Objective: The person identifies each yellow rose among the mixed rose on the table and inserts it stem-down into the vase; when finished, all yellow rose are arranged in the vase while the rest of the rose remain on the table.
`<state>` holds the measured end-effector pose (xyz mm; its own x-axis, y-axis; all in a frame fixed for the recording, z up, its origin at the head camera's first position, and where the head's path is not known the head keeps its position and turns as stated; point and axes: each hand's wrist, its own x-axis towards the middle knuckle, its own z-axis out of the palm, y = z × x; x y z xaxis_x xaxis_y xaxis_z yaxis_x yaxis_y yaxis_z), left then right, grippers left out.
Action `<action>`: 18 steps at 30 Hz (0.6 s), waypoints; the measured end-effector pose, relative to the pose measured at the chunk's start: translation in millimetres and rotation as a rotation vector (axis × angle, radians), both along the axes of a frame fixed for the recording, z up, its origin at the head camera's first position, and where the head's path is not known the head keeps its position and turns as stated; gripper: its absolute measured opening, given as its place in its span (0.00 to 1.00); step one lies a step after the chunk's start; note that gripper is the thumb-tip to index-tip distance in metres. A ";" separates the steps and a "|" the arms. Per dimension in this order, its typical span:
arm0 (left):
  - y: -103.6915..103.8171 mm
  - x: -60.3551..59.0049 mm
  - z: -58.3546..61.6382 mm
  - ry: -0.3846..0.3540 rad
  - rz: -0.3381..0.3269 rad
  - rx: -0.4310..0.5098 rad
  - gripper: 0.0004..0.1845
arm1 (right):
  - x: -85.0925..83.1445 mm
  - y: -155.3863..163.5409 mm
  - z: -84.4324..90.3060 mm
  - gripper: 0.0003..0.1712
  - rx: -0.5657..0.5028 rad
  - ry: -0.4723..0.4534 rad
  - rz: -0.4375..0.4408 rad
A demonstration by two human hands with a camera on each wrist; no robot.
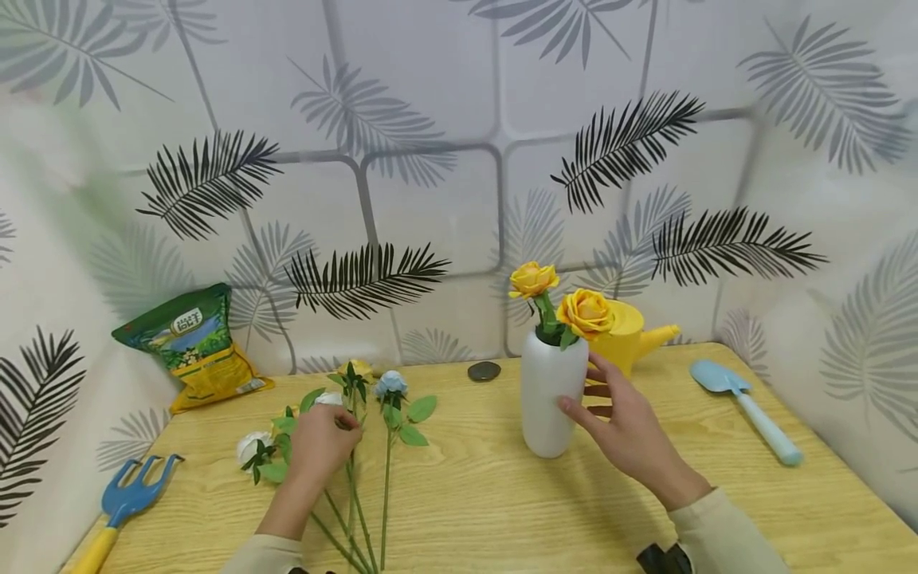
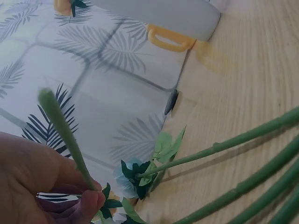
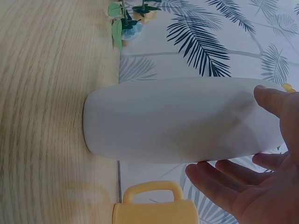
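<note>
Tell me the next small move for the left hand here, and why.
Probably lift the stem the left hand pinches off the table toward the white vase. The right hand lies against the vase, which holds two yellow roses, and more flowers lie flat.

At the left of the head view, a green and yellow bag [image 1: 194, 347] is leaning against the wall; a white logo of two characters is showing near its top, too small and blurred to read. No other lettering is appearing.
</note>
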<state>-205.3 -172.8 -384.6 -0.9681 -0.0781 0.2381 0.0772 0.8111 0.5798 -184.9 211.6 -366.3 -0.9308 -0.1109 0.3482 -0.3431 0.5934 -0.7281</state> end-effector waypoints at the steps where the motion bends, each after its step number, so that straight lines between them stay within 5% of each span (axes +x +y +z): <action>1: 0.2 0.4 1.7 0.000 0.005 0.002 0.03 | 0.4 0.2 0.1 0.45 0.001 -0.002 0.000; 10: 13.5 -0.5 17.9 0.062 0.014 0.076 0.08 | -1.2 1.2 2.0 0.45 -0.007 -0.017 0.001; 18: 43.2 -4.7 29.1 0.148 -0.045 0.355 0.12 | -1.7 1.8 -0.6 0.44 -0.017 -0.003 0.005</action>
